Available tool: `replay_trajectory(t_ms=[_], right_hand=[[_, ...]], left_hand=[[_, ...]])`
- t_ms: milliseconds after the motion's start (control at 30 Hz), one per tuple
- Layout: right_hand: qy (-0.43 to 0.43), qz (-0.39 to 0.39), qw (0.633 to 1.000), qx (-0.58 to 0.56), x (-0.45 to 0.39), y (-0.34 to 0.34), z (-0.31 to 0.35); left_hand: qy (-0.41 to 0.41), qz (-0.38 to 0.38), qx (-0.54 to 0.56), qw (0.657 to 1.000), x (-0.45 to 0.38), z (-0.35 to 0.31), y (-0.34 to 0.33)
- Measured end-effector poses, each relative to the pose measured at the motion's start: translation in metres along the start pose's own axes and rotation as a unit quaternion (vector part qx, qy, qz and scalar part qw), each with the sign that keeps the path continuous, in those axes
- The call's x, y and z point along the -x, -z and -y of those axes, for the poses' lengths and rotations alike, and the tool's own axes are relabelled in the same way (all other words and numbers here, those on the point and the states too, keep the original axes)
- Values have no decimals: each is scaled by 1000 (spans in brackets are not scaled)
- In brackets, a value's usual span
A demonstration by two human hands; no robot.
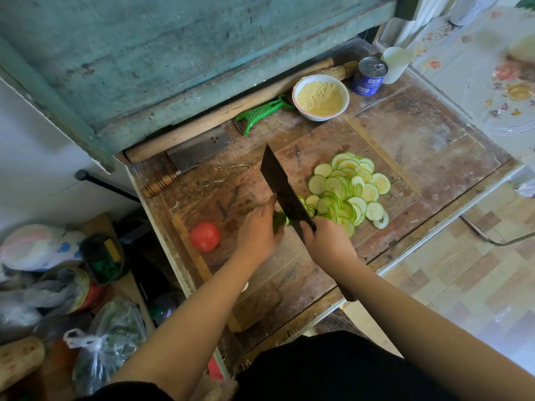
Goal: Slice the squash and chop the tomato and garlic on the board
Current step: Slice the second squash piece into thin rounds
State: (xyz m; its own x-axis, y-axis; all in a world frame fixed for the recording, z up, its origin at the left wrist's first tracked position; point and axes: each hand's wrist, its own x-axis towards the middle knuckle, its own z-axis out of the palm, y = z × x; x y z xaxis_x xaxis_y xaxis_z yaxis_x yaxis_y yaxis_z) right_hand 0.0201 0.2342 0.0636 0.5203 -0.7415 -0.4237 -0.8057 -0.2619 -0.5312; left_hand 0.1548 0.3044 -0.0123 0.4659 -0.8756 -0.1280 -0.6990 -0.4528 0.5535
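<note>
- Far left, below the surface [434, 175], lie plastic bags [107, 340] of greens, a dark tub [102, 259] with green and yellow pieces inside, and a log end [17, 360].
- At the back left of the surface a rolling pin [220, 114] lies along the teal wall, with a second cleaver [197, 153] just in front of it, its wooden handle pointing left.
- A tomato [204, 236] sits whole on the left part of the board [318, 146], apart from the hands.
- A green peeler [260, 112] lies behind the board, near the rolling pin.
- The left hand [257, 230] curls down over the short green squash [279, 221] stub, fingers holding it against the board.
- The dark knife [282, 189] stands with its blade edge down right beside the stub, touching its cut end, tip pointing away from the person.
- The right hand [327, 241] is wrapped around the knife handle.
- A heap of slices [347, 189], thin pale-green rounds, spreads over the board just right of the blade.
- A white bowl [320, 97] of yellow meal stands behind the board.
- A blue can [369, 76] and a white cup [396, 63] stand at the back right corner.
- A flowered cloth [492, 68] covers the table at far right.
- Garlic cannot be made out.
</note>
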Motion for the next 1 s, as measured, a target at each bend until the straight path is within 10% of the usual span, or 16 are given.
replay_trajectory(t_ms=[1000], right_hand=[[-36, 34, 999, 13, -3, -8, 1]], left_hand=[[-8, 6, -10, 1000, -1, 0, 0]])
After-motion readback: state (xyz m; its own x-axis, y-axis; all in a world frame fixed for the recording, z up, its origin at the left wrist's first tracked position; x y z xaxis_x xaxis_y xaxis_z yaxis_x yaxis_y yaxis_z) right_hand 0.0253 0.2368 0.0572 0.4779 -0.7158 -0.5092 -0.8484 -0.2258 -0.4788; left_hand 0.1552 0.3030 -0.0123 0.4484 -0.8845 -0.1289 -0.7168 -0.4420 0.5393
